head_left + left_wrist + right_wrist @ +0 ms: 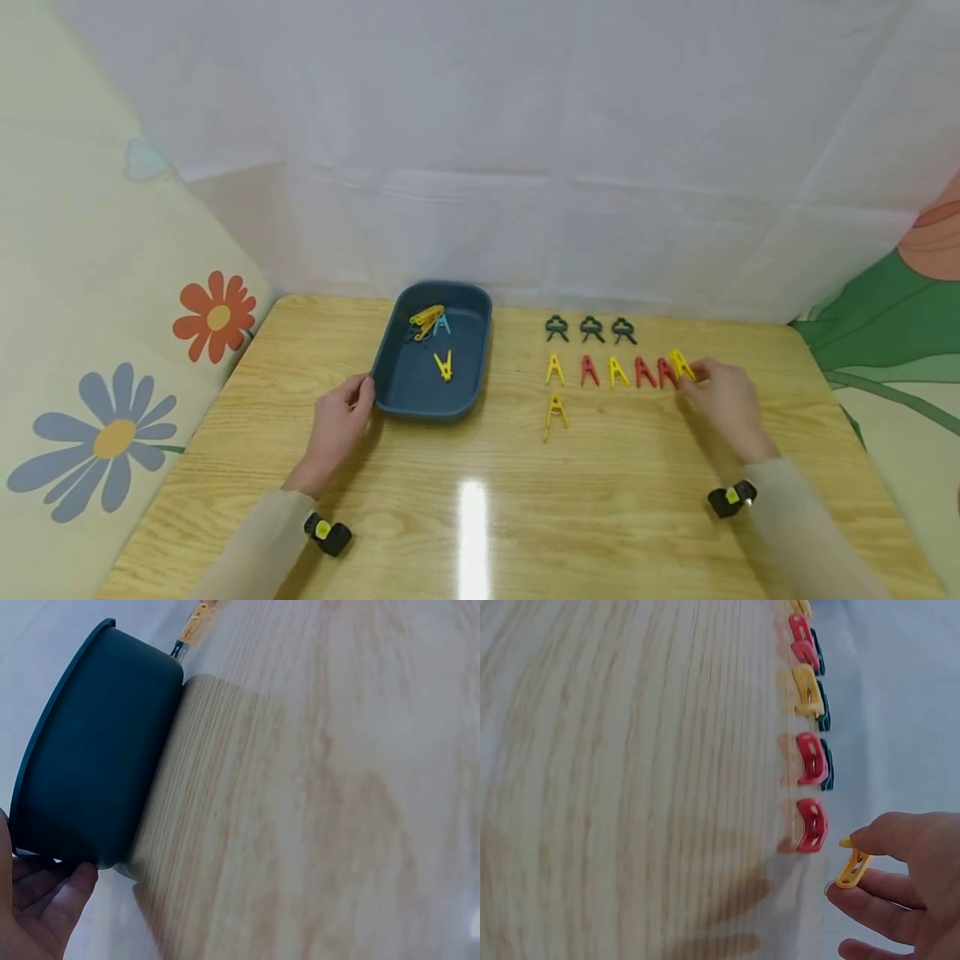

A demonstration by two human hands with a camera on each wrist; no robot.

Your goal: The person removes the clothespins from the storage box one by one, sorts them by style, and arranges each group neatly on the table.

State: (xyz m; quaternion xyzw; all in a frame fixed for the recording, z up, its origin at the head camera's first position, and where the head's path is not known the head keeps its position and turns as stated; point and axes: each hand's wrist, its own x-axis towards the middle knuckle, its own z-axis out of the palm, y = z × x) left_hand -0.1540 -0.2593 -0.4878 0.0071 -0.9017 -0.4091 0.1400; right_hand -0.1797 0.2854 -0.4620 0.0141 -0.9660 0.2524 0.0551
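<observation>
My left hand (339,421) grips the near left corner of a dark blue plastic basin (420,396); in the left wrist view its fingers sit against the basin's end wall. Inside the basin are a yellow clothespin (445,367), a light blue clothespin (442,325) and a small pile of yellow ones (427,318). My right hand (723,400) pinches a yellow clothespin (853,868) between thumb and fingers. It is held at the right end of a row of red and yellow clothespins, beside the last red clothespin (811,825).
Three dark green clips (592,328) lie in a line behind the row. One yellow clothespin (555,415) lies in front of the row's left end. White sheeting (465,225) hangs along the back edge of the wooden table (585,517).
</observation>
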